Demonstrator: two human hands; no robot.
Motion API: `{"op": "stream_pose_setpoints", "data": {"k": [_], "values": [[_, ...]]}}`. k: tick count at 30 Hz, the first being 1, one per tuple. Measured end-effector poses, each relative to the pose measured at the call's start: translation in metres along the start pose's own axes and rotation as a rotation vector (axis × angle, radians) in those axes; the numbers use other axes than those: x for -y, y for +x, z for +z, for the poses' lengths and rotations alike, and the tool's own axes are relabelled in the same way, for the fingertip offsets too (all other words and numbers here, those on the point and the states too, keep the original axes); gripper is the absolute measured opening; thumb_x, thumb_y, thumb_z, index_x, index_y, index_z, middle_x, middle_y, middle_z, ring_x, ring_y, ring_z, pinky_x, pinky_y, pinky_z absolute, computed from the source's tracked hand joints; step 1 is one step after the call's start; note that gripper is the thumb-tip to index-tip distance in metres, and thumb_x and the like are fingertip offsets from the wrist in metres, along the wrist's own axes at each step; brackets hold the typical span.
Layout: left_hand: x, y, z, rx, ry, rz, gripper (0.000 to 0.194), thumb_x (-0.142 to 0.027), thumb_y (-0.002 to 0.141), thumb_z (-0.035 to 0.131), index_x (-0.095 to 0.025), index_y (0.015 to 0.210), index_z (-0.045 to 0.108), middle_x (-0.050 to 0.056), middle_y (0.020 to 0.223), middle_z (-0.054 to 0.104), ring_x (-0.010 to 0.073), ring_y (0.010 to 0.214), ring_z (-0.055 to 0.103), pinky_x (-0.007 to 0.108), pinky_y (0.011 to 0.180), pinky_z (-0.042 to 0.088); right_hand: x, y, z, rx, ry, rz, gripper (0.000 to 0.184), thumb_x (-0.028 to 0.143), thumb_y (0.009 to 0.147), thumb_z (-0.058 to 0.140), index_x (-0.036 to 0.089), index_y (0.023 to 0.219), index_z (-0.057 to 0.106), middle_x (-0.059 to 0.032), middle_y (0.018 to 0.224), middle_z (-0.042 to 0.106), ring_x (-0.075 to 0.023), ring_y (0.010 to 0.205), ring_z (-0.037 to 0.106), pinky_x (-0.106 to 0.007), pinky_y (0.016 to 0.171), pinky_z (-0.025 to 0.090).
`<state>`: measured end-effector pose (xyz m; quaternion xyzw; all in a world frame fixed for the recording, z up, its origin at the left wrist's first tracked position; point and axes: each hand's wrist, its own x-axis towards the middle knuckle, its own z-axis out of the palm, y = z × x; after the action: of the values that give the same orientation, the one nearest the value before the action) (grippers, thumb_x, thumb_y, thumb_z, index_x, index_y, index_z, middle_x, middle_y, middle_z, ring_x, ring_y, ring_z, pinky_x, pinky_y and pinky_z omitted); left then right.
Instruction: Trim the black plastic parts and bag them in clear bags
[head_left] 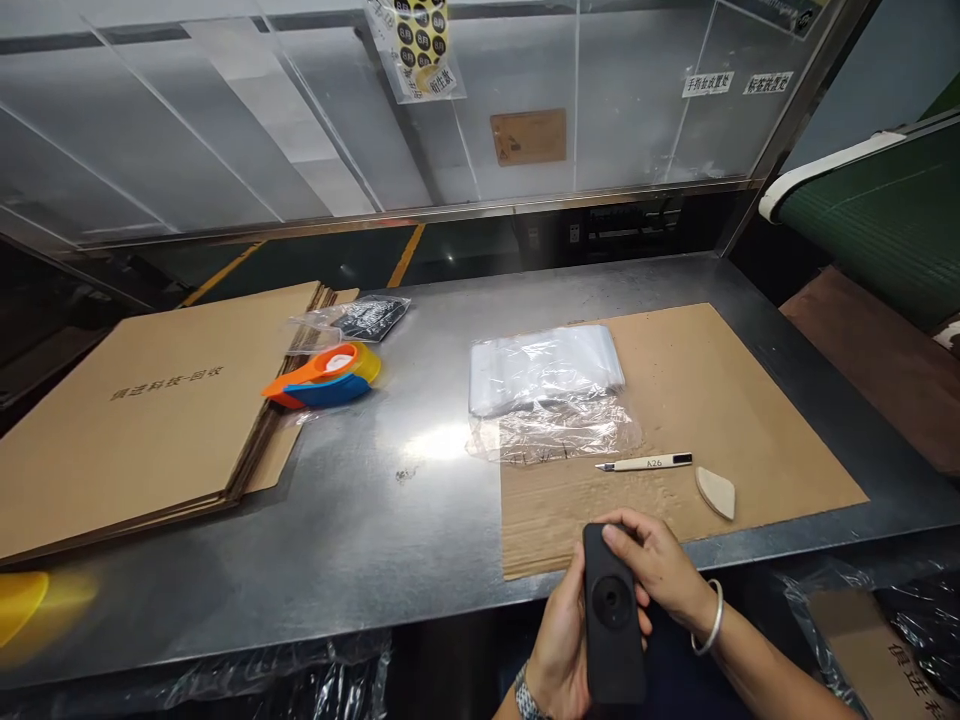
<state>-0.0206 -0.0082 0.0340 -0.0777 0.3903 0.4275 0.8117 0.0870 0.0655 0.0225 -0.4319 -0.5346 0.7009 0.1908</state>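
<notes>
My left hand (561, 640) wraps round the left side of a long black rectangular case (613, 655) with a round recess in its face. The thumb of my right hand (664, 565) presses on the top end of this case, and its fingers curl round the right edge. Both hands hold it upright-looking, just in front of the table's near edge. Beyond them, a pen-like craft knife (649, 463) marked A26 lies on a cardboard sheet (765, 430). Beside the knife rests a small beige wedge-shaped piece (715, 493).
A stack of clear plastic bags (544, 365) lies partly on the cardboard. On the left of the metal table (397, 550) are flattened cartons (172, 400), an orange and blue tape dispenser (326, 378) and a bagged black item (373, 317). A green conveyor belt (877, 215) runs at right.
</notes>
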Motion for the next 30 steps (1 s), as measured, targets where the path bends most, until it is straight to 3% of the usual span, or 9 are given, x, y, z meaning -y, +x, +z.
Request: {"op": "stream_pose_setpoints", "data": {"k": [4,8,12,16,18,20,23,26,30], "values": [[0.000,0.002,0.002,0.028,-0.072,0.060,0.067,-0.059,0.084,0.028,-0.003,0.080,0.063,0.010,0.065,0.064,0.0134,0.045,0.059,0.022,0.045,0.048,-0.003,0.010,0.005,-0.088,0.050,0.001,0.051,0.058,0.084,0.041,0.013,0.068,0.057,0.0015,0.050,0.053,-0.0058,0.037,0.044,-0.015,0.033,0.029],[0.000,0.007,-0.002,0.059,-0.095,0.111,0.058,-0.052,0.087,0.029,-0.004,0.093,0.061,0.009,0.065,0.065,0.0134,0.046,0.059,0.021,0.043,0.046,-0.004,0.012,0.006,-0.117,0.088,0.003,0.051,0.060,0.083,0.042,0.013,0.075,0.060,0.0007,0.054,0.055,-0.0072,0.043,0.046,-0.016,0.038,0.033],[0.000,0.008,-0.006,-0.018,-0.042,0.128,0.059,-0.056,0.084,0.033,-0.003,0.086,0.061,0.012,0.065,0.065,0.0167,0.049,0.061,0.023,0.043,0.045,-0.001,0.009,0.002,-0.123,0.075,-0.029,0.045,0.056,0.082,0.047,0.013,0.088,0.060,-0.0015,0.066,0.060,-0.0092,0.051,0.052,-0.019,0.046,0.041],[0.006,0.008,-0.007,-0.134,0.088,0.442,0.046,-0.051,0.083,0.045,-0.010,0.100,0.057,0.011,0.085,0.067,0.0177,0.068,0.063,0.026,0.060,0.048,0.001,0.008,-0.001,-0.197,-0.019,-0.094,0.041,0.054,0.078,0.057,0.014,0.088,0.057,-0.0015,0.066,0.061,-0.0115,0.055,0.055,-0.020,0.048,0.043],[0.008,0.009,-0.008,-0.099,0.189,0.570,0.041,-0.045,0.081,0.052,-0.014,0.107,0.054,0.010,0.100,0.064,0.0171,0.081,0.061,0.027,0.072,0.046,0.002,0.008,0.001,-0.220,-0.097,-0.133,0.039,0.053,0.077,0.058,0.014,0.083,0.058,-0.0010,0.063,0.060,-0.0119,0.053,0.055,-0.020,0.046,0.042],[0.010,0.009,-0.010,-0.028,0.301,0.626,0.044,-0.040,0.074,0.063,-0.015,0.109,0.053,0.010,0.105,0.061,0.0167,0.080,0.059,0.027,0.071,0.045,0.003,0.007,0.003,-0.210,-0.185,-0.172,0.039,0.052,0.081,0.053,0.014,0.082,0.059,-0.0007,0.059,0.059,-0.0121,0.050,0.054,-0.020,0.044,0.041],[0.009,0.009,-0.014,0.032,0.296,0.582,0.041,-0.039,0.074,0.064,-0.012,0.103,0.055,0.009,0.086,0.064,0.0138,0.063,0.056,0.025,0.059,0.043,0.006,0.009,-0.004,-0.221,-0.334,-0.239,0.041,0.048,0.090,0.037,0.015,0.095,0.060,-0.0006,0.059,0.060,-0.0127,0.049,0.055,-0.022,0.046,0.044],[0.003,0.005,-0.017,0.101,0.036,0.428,0.041,-0.044,0.084,0.045,-0.007,0.090,0.061,0.011,0.077,0.064,0.0152,0.067,0.059,0.026,0.068,0.044,0.007,0.020,-0.028,-0.351,-0.541,-0.322,0.037,0.038,0.093,0.030,0.016,0.111,0.054,-0.0052,0.076,0.063,-0.0173,0.067,0.058,-0.028,0.062,0.047],[-0.008,-0.001,-0.017,0.204,-0.217,0.415,0.043,-0.043,0.087,0.038,-0.011,0.106,0.058,0.009,0.084,0.061,0.0163,0.071,0.057,0.027,0.066,0.044,-0.001,0.039,-0.063,-0.488,-0.874,-0.407,0.027,0.023,0.086,0.042,0.016,0.105,0.058,-0.0135,0.100,0.057,-0.0288,0.097,0.048,-0.043,0.083,0.037]]}}
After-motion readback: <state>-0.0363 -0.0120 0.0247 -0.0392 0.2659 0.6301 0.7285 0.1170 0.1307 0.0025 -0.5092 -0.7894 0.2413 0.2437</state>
